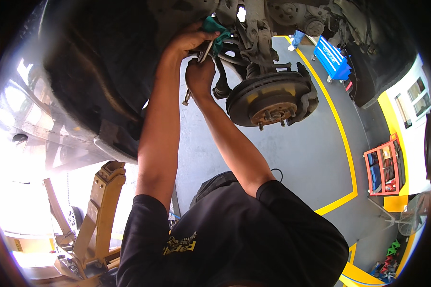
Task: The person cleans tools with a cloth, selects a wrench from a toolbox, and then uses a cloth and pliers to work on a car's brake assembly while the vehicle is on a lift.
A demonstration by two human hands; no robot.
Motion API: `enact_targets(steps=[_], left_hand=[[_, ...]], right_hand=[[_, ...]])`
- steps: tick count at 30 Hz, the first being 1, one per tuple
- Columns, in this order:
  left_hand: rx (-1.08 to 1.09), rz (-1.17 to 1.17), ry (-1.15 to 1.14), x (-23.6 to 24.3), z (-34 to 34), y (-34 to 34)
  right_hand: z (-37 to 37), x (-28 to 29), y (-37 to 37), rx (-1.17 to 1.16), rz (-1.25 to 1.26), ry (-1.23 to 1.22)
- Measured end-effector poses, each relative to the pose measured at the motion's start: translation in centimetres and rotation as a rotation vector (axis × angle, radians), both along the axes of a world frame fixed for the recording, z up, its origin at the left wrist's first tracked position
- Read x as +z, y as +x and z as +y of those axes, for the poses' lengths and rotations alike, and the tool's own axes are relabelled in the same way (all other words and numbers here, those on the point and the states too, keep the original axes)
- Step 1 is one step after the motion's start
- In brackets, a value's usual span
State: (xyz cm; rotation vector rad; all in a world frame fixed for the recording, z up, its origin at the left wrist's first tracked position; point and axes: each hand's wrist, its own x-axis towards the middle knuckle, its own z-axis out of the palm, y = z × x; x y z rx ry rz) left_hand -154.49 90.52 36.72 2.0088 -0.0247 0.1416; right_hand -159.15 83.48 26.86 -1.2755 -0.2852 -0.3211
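Both my arms reach up into the wheel well beside a brake disc [265, 98]. My left hand [189, 40] is closed on a green cloth [218, 32], its thumb lying against the fabric and its other fingers mostly hidden. Just below, my right hand [199, 74] wraps round a slim metal hand tool [207, 50]. The tool's upper shaft slants toward the cloth, while its lower end sticks out under my fist. Its exact kind is not clear. A dark suspension arm with a ball joint [221, 88] hangs right of my right hand.
The dark wheel-arch liner [91, 71] curves close along my left arm. A yellow-brown lift arm [98, 215] stands lower left. A blue tool cart [331, 58] and a person's leg [297, 38] are beyond the disc. At right is a red tool rack [382, 167].
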Motion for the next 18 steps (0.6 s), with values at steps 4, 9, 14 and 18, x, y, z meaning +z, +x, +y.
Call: enact_targets(steps=[4,9,14,18], left_hand=[[0.107,0.002,-0.067,0.1,-0.6,0.4],[0.128,0.069,-0.040,1.0,0.8,0.9],[0.189,-0.063,-0.161,0.0,-0.2,0.7],[0.169,0.011,-0.222,0.7,-0.1,1.0]], right_hand=[[-0.1,-1.1,0.8,0.009,0.009,-0.121],[0.2,-0.1,1.6,-0.017,-0.174,0.015],[-0.2,-1.7,1.4,-0.029,-0.200,-0.078],[0.2,-1.7,2.2,-0.054,-0.263,-0.065]])
